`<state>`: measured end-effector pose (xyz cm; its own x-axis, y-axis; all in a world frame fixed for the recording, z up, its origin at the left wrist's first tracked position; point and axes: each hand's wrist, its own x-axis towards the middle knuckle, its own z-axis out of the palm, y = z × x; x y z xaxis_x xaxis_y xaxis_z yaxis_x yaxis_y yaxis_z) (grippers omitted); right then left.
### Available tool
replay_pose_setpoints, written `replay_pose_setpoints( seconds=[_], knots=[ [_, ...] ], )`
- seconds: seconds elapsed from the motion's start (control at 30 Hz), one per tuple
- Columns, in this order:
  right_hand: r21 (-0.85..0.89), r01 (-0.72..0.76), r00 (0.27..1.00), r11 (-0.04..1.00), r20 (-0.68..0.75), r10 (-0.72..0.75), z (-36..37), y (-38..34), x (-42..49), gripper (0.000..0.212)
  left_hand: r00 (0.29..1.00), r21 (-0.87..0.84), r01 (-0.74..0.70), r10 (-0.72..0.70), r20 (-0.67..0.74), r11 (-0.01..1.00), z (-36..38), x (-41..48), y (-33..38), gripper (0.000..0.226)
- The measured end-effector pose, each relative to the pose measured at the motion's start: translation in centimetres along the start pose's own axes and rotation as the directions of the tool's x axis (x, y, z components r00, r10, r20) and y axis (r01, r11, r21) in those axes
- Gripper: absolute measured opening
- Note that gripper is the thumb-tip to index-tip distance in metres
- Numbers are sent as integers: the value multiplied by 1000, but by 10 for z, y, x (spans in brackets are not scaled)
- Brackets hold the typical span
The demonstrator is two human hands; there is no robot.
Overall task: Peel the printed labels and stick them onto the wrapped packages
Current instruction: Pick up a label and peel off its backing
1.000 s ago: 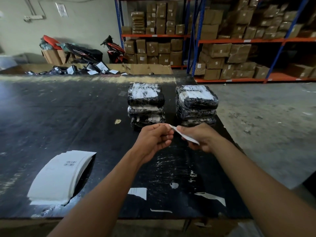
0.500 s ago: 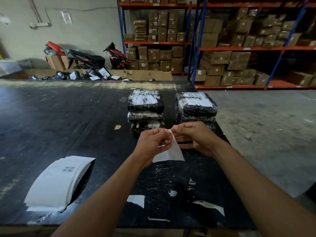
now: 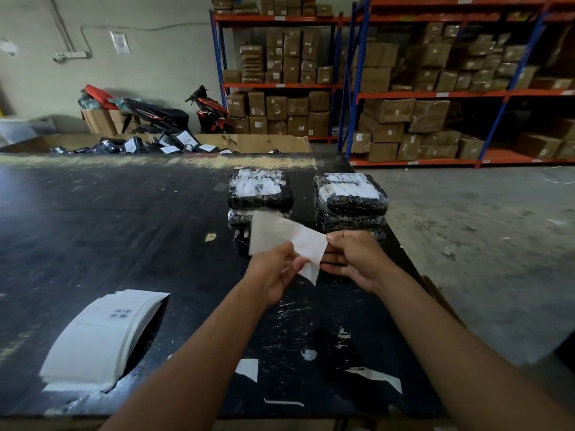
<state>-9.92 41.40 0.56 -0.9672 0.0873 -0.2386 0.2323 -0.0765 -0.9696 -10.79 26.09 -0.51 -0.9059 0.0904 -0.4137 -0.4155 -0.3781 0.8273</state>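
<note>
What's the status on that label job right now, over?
Left hand and right hand both pinch the label, looks part-peeled, held above the table. Two stacks of wrapped packages just beyond. Nothing between hands and stacks.

The table (image 3: 93, 228) was black, faintly glossy and badly scuffed. The packages (image 3: 259, 189) were wrapped in shiny, crinkled plastic film. The label (image 3: 280, 234) and the stack (image 3: 99, 337) were matt white paper. Shelved boxes (image 3: 389, 110) were dull brown cardboard.
</note>
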Motion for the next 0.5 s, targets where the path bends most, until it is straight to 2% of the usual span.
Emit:
replay_pose_setpoints(
  seconds=[0.13, 0.3, 0.4, 0.5],
  knots=[
    [30, -7, 1000, 1000, -7, 8, 4, 4, -1, 16, 998, -81, -13, 8, -63, 997, 5, 1, 1, 7],
    [16, 48, 997, 999, -69, -47, 8, 3, -4, 17, 1000, -84, -14, 13, -17, 996, 6, -1, 5, 10],
    [-1, 56, 997, 998, -46, -56, 8, -2, -9, 29, 1000, -86, -22, 24, 16, 996, 5, -1, 6, 26],
    [65, 23, 999, 998, -44, -20, 8, -5, -11, 31, 999, -88, -37, 38, 10, 995, 6, -1, 7, 32]
  ],
)
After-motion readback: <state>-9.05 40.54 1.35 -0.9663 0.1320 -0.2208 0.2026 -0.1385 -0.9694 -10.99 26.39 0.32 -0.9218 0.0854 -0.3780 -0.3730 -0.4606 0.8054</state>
